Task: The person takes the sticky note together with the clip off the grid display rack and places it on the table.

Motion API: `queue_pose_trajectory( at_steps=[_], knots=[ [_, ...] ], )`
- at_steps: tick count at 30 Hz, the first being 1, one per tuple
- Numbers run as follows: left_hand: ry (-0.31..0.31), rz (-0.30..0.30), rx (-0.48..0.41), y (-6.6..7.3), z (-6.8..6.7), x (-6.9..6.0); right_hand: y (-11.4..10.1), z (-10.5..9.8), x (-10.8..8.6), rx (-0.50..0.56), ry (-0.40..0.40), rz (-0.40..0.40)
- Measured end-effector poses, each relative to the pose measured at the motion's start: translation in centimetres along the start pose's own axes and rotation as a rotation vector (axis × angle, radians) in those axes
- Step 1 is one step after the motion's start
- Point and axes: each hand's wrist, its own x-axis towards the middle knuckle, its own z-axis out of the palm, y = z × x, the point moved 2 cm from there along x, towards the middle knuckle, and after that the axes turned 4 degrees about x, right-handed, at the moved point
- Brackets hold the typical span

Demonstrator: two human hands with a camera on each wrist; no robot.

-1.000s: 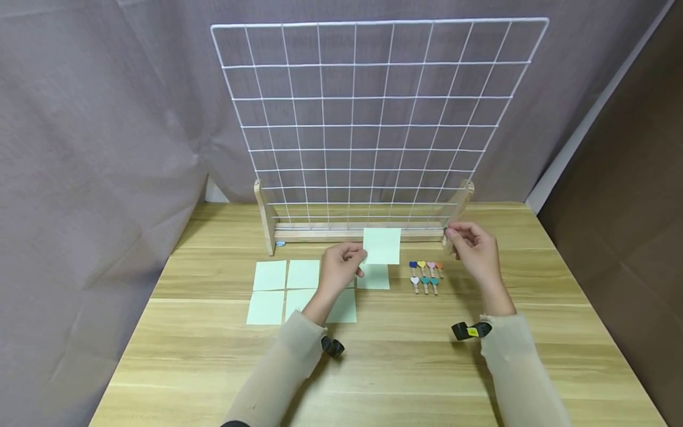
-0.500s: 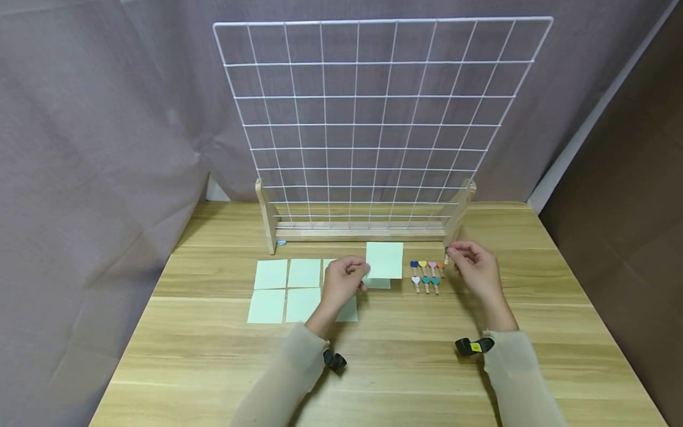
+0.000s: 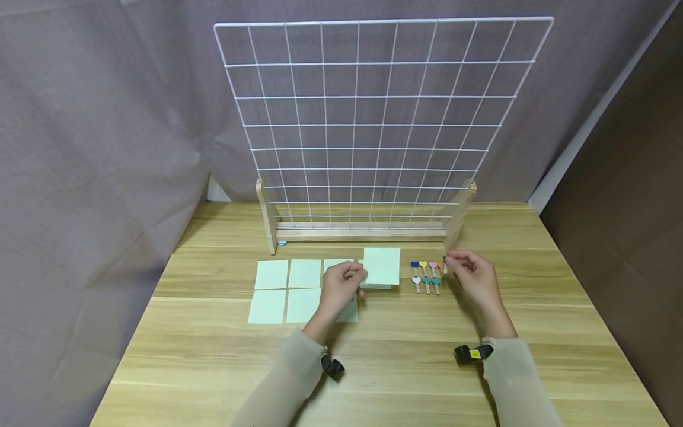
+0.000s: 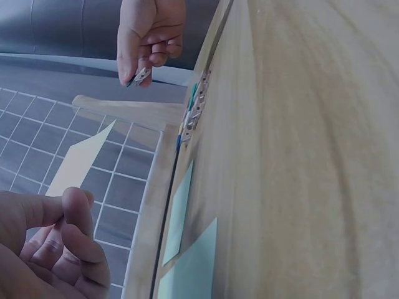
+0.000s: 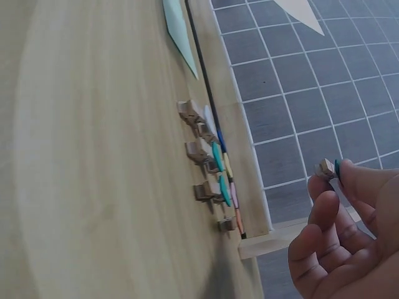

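In the head view my left hand pinches a pale green paper square by its left edge, between thumb and fingers. That square is held above the table and overlaps another one lying below it. My right hand, beside the clip group, pinches a small wooden clothespin with a green decoration, seen best in the right wrist view. Several heart-topped clothespins lie in two rows between the hands. More pale green squares lie in rows on the left, some partly hidden by my left hand and forearm.
A white wire grid stands upright behind the papers in a wooden stand. A small blue object lies by the stand's left foot. Grey cloth hangs behind and to the left of the wooden table.
Both hands have come down and nearer to me. The held paper has dropped from the grid's base to over the paper below it, and the right hand's clothespin is now beside the other clips.
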Motion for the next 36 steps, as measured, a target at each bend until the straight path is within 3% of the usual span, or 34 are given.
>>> queue_pose_trajectory(
  at_steps=[4, 10, 29, 36],
  knots=[
    [-0.005, -0.01, 0.009, -0.3, 0.0, -0.3, 0.5, -0.1, -0.1, 0.024, -0.013, 0.058],
    [-0.019, -0.023, 0.032, -0.8, 0.2, -1.0, 1.1, -0.1, 0.0, 0.05, -0.01, 0.038],
    [-0.032, -0.092, 0.0, -2.4, 1.1, -2.9, 3.1, -0.1, -0.3, -0.077, -0.058, 0.117],
    [-0.033, -0.108, 0.009, -2.6, 1.0, -3.4, 3.3, -0.3, -0.4, -0.079, -0.068, 0.136]
  ],
)
